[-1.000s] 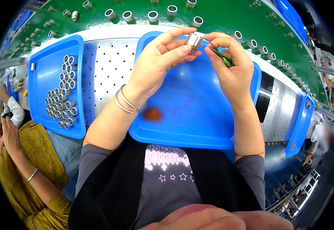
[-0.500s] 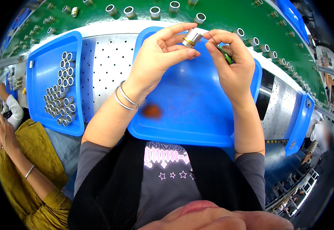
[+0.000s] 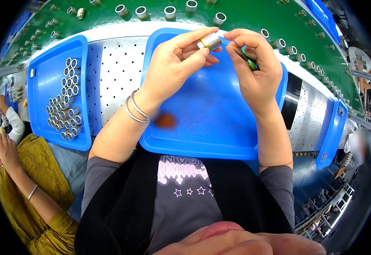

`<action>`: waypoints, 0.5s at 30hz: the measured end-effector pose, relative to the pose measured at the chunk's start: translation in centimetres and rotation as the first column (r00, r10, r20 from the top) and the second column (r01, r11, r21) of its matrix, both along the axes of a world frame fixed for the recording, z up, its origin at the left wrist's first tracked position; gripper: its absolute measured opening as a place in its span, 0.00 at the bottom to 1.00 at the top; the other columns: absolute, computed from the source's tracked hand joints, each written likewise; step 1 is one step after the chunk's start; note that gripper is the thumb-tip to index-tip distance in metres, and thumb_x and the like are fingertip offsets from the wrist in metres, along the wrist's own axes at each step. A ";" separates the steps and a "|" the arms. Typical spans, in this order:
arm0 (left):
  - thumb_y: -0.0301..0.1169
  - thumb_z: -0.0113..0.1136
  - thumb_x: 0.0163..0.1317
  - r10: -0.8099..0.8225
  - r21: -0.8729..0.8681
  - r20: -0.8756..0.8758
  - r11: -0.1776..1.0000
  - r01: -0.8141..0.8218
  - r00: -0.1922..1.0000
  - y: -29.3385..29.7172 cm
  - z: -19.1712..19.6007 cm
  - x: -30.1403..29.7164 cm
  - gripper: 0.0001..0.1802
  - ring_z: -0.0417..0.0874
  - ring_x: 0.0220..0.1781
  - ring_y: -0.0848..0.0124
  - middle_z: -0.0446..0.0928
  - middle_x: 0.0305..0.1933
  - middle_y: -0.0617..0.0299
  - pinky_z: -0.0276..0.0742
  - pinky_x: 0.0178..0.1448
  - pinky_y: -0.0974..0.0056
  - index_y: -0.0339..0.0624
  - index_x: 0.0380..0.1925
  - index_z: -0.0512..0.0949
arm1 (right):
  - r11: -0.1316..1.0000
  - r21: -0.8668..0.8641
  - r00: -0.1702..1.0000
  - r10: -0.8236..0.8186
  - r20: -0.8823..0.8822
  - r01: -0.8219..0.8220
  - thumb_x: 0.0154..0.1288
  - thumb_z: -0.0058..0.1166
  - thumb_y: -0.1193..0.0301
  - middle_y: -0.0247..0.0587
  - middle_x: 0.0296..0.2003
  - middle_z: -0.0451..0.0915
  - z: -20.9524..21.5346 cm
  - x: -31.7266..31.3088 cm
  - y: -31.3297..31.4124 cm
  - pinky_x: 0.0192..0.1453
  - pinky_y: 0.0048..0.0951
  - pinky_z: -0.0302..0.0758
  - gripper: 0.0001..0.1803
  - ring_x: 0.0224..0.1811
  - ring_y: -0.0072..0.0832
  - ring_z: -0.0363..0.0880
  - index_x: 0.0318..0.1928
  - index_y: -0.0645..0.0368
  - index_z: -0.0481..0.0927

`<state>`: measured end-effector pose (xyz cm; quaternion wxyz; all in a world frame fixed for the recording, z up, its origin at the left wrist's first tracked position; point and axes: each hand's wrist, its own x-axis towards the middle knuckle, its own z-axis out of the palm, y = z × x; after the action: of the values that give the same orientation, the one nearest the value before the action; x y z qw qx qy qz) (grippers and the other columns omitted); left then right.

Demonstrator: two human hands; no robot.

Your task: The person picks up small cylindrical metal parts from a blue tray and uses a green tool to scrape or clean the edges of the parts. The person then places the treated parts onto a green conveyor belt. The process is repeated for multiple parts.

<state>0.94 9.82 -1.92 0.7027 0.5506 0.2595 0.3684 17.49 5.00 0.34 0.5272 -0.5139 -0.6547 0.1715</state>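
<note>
Over the big blue tray (image 3: 202,146), my left hand (image 3: 168,63) grips a short shiny metal sleeve (image 3: 211,41) between thumb and fingers. A yellowish band runs round the sleeve, which lies tilted with one end toward my right hand. My right hand (image 3: 260,70) pinches a slim tool with a green and black handle (image 3: 250,62); its thin dark tip points up and left, close to the sleeve. Whether the tip touches the sleeve I cannot tell. The tool's exact kind is not clear.
A second blue tray (image 3: 36,114) on the left holds many upright metal sleeves (image 3: 66,100). Beyond the trays, more sleeves (image 3: 170,12) stand along a green surface (image 3: 253,12). Another blue tray (image 3: 332,131) is at far right. A co-worker's arm (image 3: 30,187) is at left.
The sleeve has turned in my left hand and now lies more on its side, with my thumb drawn back along it. My right hand keeps its pinch on the tool. The view has shifted slightly.
</note>
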 end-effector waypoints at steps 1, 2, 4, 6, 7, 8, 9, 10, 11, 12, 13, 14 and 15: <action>0.27 0.51 0.64 0.002 0.008 0.003 1.000 -0.002 1.000 0.0 0.0 0.0 0.22 0.82 0.44 0.69 0.77 0.49 0.56 0.77 0.49 0.69 0.36 0.59 0.68 | 1.000 0.007 1.000 -0.009 0.014 0.009 0.49 0.56 0.86 0.41 0.38 0.80 0.1 0.0 0.0 0.33 0.22 0.72 0.12 0.35 0.29 0.78 0.36 0.61 0.76; 0.27 0.51 0.64 0.000 0.011 0.005 1.000 0.000 1.000 0.0 0.0 0.0 0.22 0.81 0.44 0.69 0.76 0.49 0.56 0.77 0.49 0.69 0.37 0.59 0.68 | 0.999 0.026 0.999 -0.023 0.026 0.023 0.48 0.56 0.86 0.41 0.39 0.80 0.1 0.1 0.0 0.33 0.22 0.73 0.12 0.36 0.29 0.79 0.35 0.61 0.76; 0.28 0.51 0.65 -0.004 0.019 0.010 1.000 0.003 1.000 -0.1 0.2 0.0 0.22 0.81 0.45 0.69 0.76 0.50 0.55 0.76 0.49 0.68 0.37 0.59 0.68 | 0.997 0.064 0.997 -0.053 0.049 0.050 0.48 0.55 0.86 0.42 0.40 0.80 0.0 0.3 0.2 0.34 0.23 0.73 0.12 0.37 0.30 0.79 0.34 0.61 0.77; 0.28 0.51 0.65 -0.004 0.017 0.020 1.000 0.004 1.000 -0.1 0.1 0.1 0.22 0.81 0.45 0.69 0.76 0.50 0.55 0.76 0.50 0.68 0.37 0.59 0.68 | 0.997 0.069 0.996 -0.031 0.083 0.025 0.54 0.55 0.85 0.43 0.43 0.78 -0.1 0.6 0.2 0.28 0.14 0.64 0.08 0.26 0.15 0.65 0.36 0.64 0.75; 0.28 0.51 0.65 -0.005 0.016 0.026 1.000 0.004 1.000 -0.2 0.1 0.1 0.22 0.81 0.46 0.69 0.76 0.50 0.55 0.76 0.50 0.68 0.38 0.60 0.68 | 0.997 0.069 0.995 -0.024 0.093 0.018 0.55 0.55 0.85 0.44 0.44 0.78 -0.1 0.6 0.2 0.27 0.12 0.62 0.08 0.24 0.12 0.62 0.36 0.65 0.75; 0.28 0.51 0.65 -0.008 0.016 0.025 1.000 0.007 1.000 -0.1 0.0 0.1 0.22 0.81 0.46 0.69 0.76 0.50 0.55 0.76 0.50 0.69 0.38 0.60 0.67 | 0.997 0.070 0.995 -0.018 0.103 0.011 0.57 0.55 0.84 0.44 0.45 0.78 -0.1 0.6 0.1 0.25 0.10 0.60 0.07 0.21 0.08 0.58 0.36 0.66 0.74; 0.28 0.51 0.65 -0.011 0.017 0.025 1.000 0.011 1.000 -0.1 0.1 0.0 0.22 0.81 0.46 0.69 0.76 0.49 0.56 0.76 0.50 0.69 0.38 0.60 0.67 | 0.998 0.070 0.994 -0.017 0.105 0.009 0.57 0.55 0.84 0.44 0.45 0.78 -0.1 0.6 0.1 0.25 0.10 0.60 0.07 0.21 0.08 0.58 0.36 0.66 0.74; 0.28 0.51 0.65 -0.014 0.017 0.025 1.000 0.014 1.000 -0.1 0.1 0.0 0.22 0.81 0.46 0.69 0.76 0.49 0.56 0.76 0.51 0.69 0.38 0.60 0.67 | 0.997 0.074 0.993 -0.017 0.115 0.009 0.57 0.55 0.84 0.44 0.45 0.78 0.0 0.6 0.1 0.25 0.10 0.60 0.07 0.21 0.08 0.58 0.36 0.66 0.74; 0.28 0.51 0.65 -0.014 0.017 0.025 1.000 0.014 1.000 -0.1 0.0 0.0 0.22 0.81 0.46 0.69 0.76 0.49 0.56 0.76 0.51 0.69 0.38 0.60 0.67 | 0.997 0.079 0.992 -0.017 0.124 0.007 0.57 0.55 0.84 0.44 0.45 0.78 0.0 0.7 0.1 0.25 0.10 0.60 0.07 0.21 0.08 0.58 0.36 0.66 0.74; 0.29 0.51 0.65 -0.014 0.018 0.024 1.000 0.013 1.000 -0.1 0.0 0.0 0.22 0.81 0.46 0.69 0.76 0.49 0.56 0.75 0.51 0.69 0.38 0.60 0.67 | 0.996 0.089 0.990 -0.020 0.142 0.007 0.57 0.55 0.84 0.44 0.45 0.78 0.1 0.7 0.1 0.26 0.10 0.60 0.07 0.21 0.08 0.58 0.36 0.66 0.74; 0.29 0.51 0.65 -0.013 0.019 0.024 1.000 0.013 1.000 -0.2 0.0 0.0 0.22 0.81 0.46 0.69 0.76 0.49 0.56 0.75 0.51 0.69 0.38 0.60 0.67 | 0.995 0.095 0.989 -0.021 0.146 0.007 0.57 0.55 0.84 0.44 0.45 0.78 0.1 0.7 0.1 0.26 0.10 0.60 0.06 0.21 0.08 0.58 0.36 0.66 0.74; 0.29 0.51 0.65 -0.012 0.023 0.021 1.000 0.012 1.000 -0.2 0.0 0.1 0.22 0.81 0.46 0.69 0.76 0.49 0.56 0.75 0.51 0.69 0.38 0.60 0.67 | 0.995 0.100 0.988 -0.024 0.150 0.009 0.57 0.55 0.84 0.44 0.45 0.78 0.1 0.8 0.1 0.26 0.11 0.60 0.06 0.20 0.08 0.57 0.36 0.66 0.74; 0.29 0.51 0.65 -0.011 0.027 0.018 1.000 0.010 1.000 -0.2 0.0 0.1 0.22 0.81 0.46 0.69 0.76 0.49 0.56 0.75 0.51 0.69 0.38 0.60 0.68 | 0.995 0.101 0.990 -0.024 0.139 0.010 0.57 0.55 0.83 0.44 0.45 0.78 0.0 0.8 0.1 0.26 0.11 0.60 0.06 0.20 0.08 0.57 0.36 0.66 0.74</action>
<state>1.01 9.63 -1.91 0.6994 0.5581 0.2453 0.3731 18.32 5.14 0.39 0.5062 -0.5034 -0.6934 0.0973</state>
